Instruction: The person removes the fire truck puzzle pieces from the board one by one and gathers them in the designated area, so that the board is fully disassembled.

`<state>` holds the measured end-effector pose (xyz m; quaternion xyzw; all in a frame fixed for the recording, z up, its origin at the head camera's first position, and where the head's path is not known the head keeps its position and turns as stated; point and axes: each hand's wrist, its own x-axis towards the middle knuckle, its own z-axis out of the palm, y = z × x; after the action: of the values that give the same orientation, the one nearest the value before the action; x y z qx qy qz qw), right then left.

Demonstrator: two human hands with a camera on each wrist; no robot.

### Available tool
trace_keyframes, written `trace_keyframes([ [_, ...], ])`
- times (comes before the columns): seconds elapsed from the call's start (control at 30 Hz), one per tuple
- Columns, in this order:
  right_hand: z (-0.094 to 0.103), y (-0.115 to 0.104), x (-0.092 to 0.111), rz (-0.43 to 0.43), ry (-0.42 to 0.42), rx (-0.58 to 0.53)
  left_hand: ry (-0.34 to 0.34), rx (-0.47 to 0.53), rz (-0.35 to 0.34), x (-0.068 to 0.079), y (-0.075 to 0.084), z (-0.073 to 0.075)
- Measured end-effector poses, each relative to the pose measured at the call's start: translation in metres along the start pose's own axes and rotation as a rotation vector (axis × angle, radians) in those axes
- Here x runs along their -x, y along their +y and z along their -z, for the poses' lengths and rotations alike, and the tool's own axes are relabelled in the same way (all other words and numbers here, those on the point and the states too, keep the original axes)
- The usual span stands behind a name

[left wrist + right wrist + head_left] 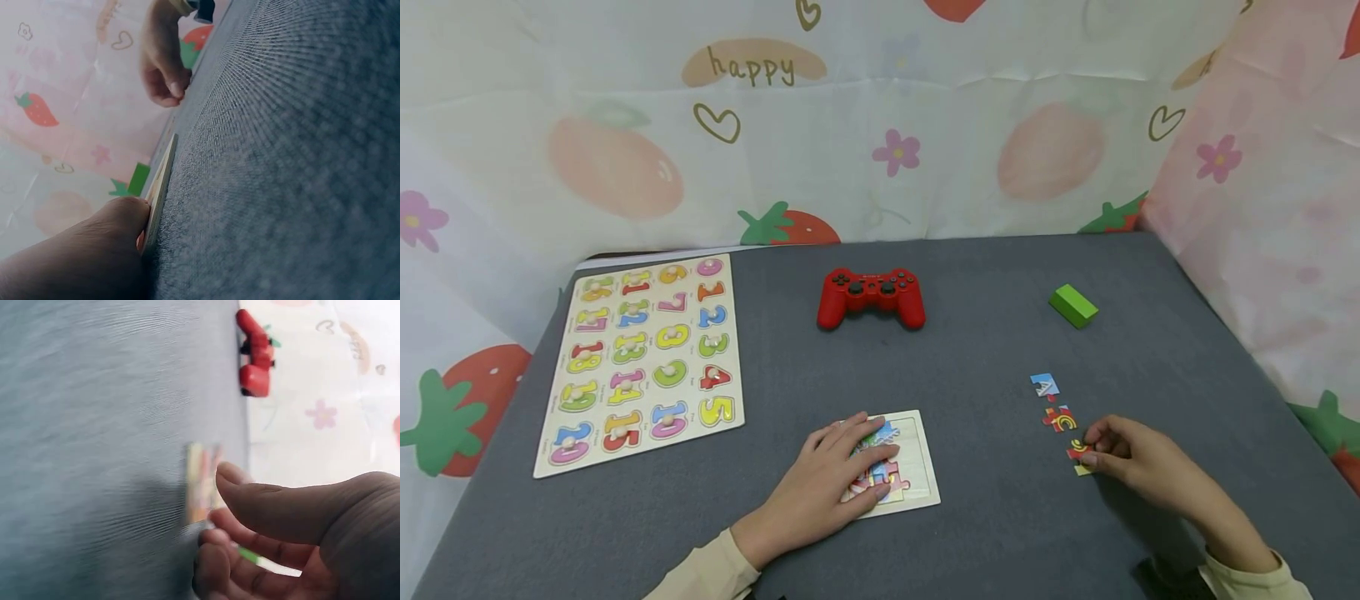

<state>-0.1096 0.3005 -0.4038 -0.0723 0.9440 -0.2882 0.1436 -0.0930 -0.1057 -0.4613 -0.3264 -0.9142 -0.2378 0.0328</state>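
My left hand (835, 475) rests spread on a small wooden jigsaw board (922, 467), partly covering its colourful joined pieces (891, 479). In the left wrist view, the left thumb (128, 215) lies along the board's edge (164, 178). Off to the right, my right hand (1150, 467) has thumb and forefinger at a red and yellow jigsaw piece (1078, 450), pinching it by its edge. A yellow piece (1082, 471) shows just below; a red one (1062, 419) and a blue one with a letter (1044, 384) lie above. Pieces look blurred in the right wrist view.
A large number puzzle board (647, 358) with knobbed numerals lies at the left. A red game controller (871, 298) sits at the back middle, and a green block (1073, 306) at the back right. Printed cloth (955, 183) hangs behind the grey table (985, 533).
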Motion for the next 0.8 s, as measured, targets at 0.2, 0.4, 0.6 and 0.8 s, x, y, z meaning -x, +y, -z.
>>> trace_keyframes([
  [0.2, 0.005, -0.037, -0.002, 0.121, 0.095, 0.024, -0.038, 0.028, 0.051, 0.0, 0.0, 0.001],
  [0.4, -0.019, -0.085, -0.021, 0.331, 0.108, 0.003, -0.015, 0.046, 0.09, -0.001, 0.0, 0.002],
  [0.6, -0.057, -0.128, -0.047, 0.398, -0.004, -0.017, 0.017, 0.053, 0.128, -0.001, -0.002, 0.002],
  [0.8, -0.088, -0.152, -0.064, 0.388, -0.054, 0.048, 0.061, 0.084, 0.132, -0.002, -0.002, 0.001],
])
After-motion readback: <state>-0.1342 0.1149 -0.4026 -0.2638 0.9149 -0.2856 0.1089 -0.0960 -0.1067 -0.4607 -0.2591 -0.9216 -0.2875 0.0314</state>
